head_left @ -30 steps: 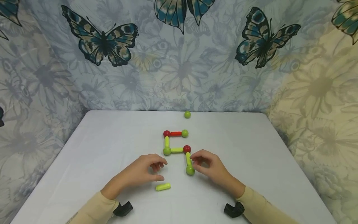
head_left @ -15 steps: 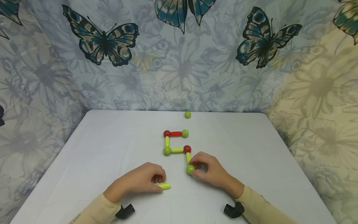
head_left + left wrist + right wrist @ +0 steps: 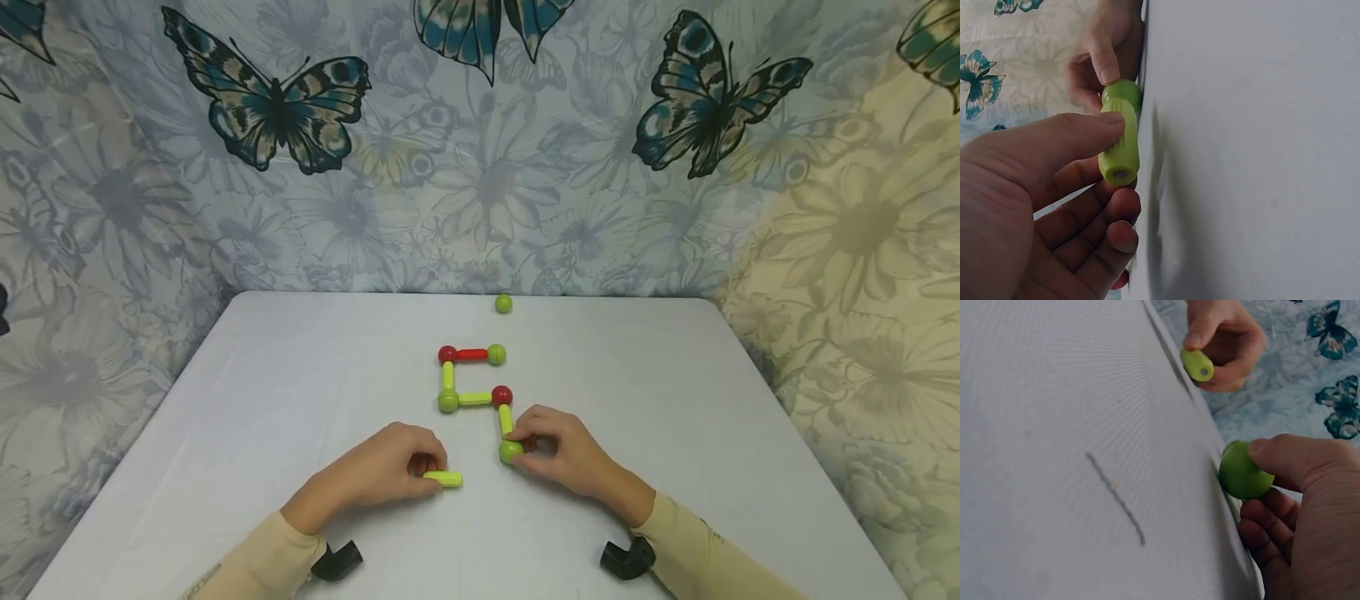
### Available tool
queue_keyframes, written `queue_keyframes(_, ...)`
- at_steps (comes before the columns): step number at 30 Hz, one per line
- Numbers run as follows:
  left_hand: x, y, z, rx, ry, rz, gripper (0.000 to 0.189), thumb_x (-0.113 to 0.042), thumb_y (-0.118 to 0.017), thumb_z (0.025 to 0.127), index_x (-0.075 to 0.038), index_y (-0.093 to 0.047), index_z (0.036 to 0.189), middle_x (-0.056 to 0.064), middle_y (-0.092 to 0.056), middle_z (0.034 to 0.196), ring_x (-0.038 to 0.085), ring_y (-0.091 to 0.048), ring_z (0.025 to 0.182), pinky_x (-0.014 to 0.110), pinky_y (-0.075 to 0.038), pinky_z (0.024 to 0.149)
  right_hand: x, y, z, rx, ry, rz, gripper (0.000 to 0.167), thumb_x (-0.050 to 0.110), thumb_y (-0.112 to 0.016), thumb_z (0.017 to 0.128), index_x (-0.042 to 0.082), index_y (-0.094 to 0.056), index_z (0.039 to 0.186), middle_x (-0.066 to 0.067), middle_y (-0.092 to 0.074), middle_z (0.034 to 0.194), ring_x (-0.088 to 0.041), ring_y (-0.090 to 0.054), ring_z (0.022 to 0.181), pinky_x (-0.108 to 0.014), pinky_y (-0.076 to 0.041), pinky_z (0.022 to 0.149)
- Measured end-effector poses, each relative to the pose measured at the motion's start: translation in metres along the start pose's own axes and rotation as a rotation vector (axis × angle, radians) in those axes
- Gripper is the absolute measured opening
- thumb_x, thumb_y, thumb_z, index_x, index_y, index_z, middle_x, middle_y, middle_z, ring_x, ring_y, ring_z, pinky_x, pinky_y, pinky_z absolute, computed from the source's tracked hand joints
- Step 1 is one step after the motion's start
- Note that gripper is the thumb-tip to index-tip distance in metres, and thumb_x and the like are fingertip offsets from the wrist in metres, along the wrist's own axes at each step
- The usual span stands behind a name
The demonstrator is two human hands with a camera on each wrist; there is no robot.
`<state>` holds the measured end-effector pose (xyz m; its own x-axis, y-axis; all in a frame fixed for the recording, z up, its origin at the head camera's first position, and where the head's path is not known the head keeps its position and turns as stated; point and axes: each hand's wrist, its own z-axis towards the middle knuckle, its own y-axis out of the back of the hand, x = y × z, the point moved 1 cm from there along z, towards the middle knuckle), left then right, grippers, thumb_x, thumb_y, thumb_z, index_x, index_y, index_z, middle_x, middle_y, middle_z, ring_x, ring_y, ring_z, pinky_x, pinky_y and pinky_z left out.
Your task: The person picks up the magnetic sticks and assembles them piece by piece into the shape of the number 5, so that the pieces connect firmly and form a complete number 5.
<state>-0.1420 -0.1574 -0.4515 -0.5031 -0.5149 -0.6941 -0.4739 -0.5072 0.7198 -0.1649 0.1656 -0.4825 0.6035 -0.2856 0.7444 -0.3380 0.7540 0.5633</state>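
Between thumb and fingers, my left hand [image 3: 386, 467] pinches a short yellow-green rod [image 3: 448, 479]; the left wrist view shows a small grey disc in the end of this rod [image 3: 1119, 153]. My right hand [image 3: 566, 446] holds a green ball [image 3: 511, 452] by thumb and fingertips, seen large in the right wrist view as a smooth green ball [image 3: 1244, 472]. That ball ends a zigzag chain of rods and balls. A yellow-green rod [image 3: 506, 421] joins it to a red ball [image 3: 502, 396]. The held rod points toward the held ball, with a gap between them.
Farther along the chain are a green ball [image 3: 447, 401], another red ball [image 3: 447, 356], a red rod [image 3: 472, 355] and an end green ball [image 3: 497, 354]. A loose green ball [image 3: 503, 303] lies at the far edge of the white table [image 3: 300, 375]. Butterfly-patterned fabric [image 3: 495, 183] hangs behind.
My left hand has come down onto the loose rod, gripped it and moved it slightly away from me. My right hand has closed its fingers on the chain's near green ball.
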Motion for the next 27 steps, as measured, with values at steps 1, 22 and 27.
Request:
queue_keyframes(1,0.000,0.001,0.001,-0.009,-0.007,0.004,0.020,-0.013,-0.088,0.091,-0.028,-0.074,0.096,-0.017,-0.063,0.085,0.007,-0.061,0.078,0.025,-0.054,0.070,0.000,0.000,0.000,0.002,-0.005,-0.001,0.029,0.004,-0.090,0.089,0.020,-0.083,0.113,0.006,-0.071,0.106,-0.019,-0.067,0.089,-0.033,-0.059,0.076)
queue_keyframes(22,0.000,-0.003,0.033,-0.148,0.008,0.034,0.014,-0.014,-0.088,0.093,-0.020,-0.078,0.100,-0.015,-0.062,0.083,0.010,-0.060,0.078,0.028,-0.054,0.071,-0.004,-0.001,-0.001,0.003,-0.021,-0.038,0.029,0.008,-0.090,0.090,0.021,-0.084,0.115,0.009,-0.071,0.105,-0.016,-0.066,0.089,-0.032,-0.057,0.077)
queue_keyframes(27,0.001,-0.006,0.037,-0.144,0.022,0.032,0.013,-0.014,-0.088,0.094,-0.019,-0.078,0.100,-0.015,-0.063,0.084,0.009,-0.061,0.078,0.028,-0.055,0.071,-0.003,-0.001,0.001,0.007,-0.020,-0.063,0.029,0.010,-0.091,0.090,0.024,-0.084,0.115,0.011,-0.070,0.106,-0.013,-0.065,0.090,-0.031,-0.057,0.077)
